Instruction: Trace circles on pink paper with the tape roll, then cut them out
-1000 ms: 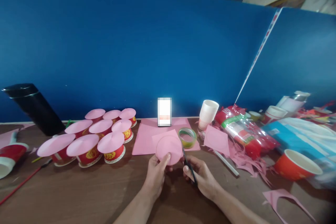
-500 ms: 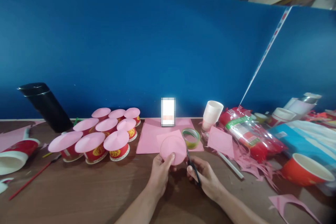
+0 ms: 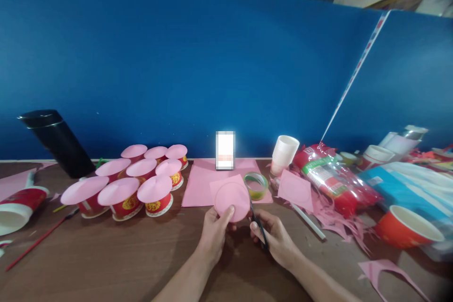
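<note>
In my left hand [image 3: 215,231] is a piece of pink paper [image 3: 231,202] with a round outline drawn on it, pinched with the thumb on top and the fingers beneath. My right hand [image 3: 272,233] grips dark-handled scissors [image 3: 260,229], their blades at the paper's right edge. How far the blades are apart I cannot make out. Beyond the hands, a stack of pink sheets [image 3: 200,184] lies flat on the table. A roll of green tape [image 3: 256,186] rests on its right part.
Several red cups with pink cone tops [image 3: 118,192] stand at left, near a black flask [image 3: 58,144] and a red-handled brush [image 3: 40,240]. At right are stacked white cups [image 3: 284,153], a red plastic package [image 3: 331,177], pink scraps [image 3: 336,219] and an orange cup [image 3: 406,229]. A blue wall [image 3: 212,66] rises behind.
The whole scene has shifted slightly left in view. Both hands keep their hold on the paper and scissors, with hardly any change of position between them.
</note>
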A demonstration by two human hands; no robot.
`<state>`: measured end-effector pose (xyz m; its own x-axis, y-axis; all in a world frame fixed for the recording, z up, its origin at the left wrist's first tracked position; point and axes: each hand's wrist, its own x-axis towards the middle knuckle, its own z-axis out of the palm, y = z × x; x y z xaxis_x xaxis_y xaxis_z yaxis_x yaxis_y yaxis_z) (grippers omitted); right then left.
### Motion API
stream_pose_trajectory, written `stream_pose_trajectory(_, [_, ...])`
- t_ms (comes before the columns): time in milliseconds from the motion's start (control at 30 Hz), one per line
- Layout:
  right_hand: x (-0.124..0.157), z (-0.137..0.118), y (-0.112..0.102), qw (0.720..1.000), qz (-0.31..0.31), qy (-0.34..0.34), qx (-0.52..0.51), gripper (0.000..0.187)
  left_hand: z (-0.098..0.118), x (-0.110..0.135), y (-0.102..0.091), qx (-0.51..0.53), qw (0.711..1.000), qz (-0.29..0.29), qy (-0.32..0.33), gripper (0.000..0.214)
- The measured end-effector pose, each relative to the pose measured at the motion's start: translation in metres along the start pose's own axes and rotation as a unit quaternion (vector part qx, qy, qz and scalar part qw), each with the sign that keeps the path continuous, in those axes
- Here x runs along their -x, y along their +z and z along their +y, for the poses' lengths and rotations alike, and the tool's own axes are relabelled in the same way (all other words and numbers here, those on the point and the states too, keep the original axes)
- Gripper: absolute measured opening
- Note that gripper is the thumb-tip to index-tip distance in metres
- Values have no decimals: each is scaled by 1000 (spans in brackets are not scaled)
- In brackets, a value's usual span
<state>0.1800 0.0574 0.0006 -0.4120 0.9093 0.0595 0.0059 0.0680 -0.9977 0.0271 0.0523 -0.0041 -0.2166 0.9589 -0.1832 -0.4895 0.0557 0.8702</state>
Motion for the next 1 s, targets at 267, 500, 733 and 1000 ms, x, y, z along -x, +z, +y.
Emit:
stream_pose_trajectory(267, [-1, 0, 0, 1000, 5, -1, 5, 38, 0, 0, 0, -7, 1000, -5, 13, 29])
stream_pose_trajectory(500, [-2, 4, -2, 1000, -7, -3, 6, 38, -2, -1, -1, -21, 1000, -7, 9, 28])
stream_pose_trajectory(733, [-2, 4, -2, 1000, 2, -11, 14, 37, 0, 0, 0, -17, 1000, -6, 3, 28])
stream_pose_trajectory(1000, [-1, 1, -1, 1000, 9, -9, 19, 37, 0, 0, 0, -14, 1000, -10, 8, 29])
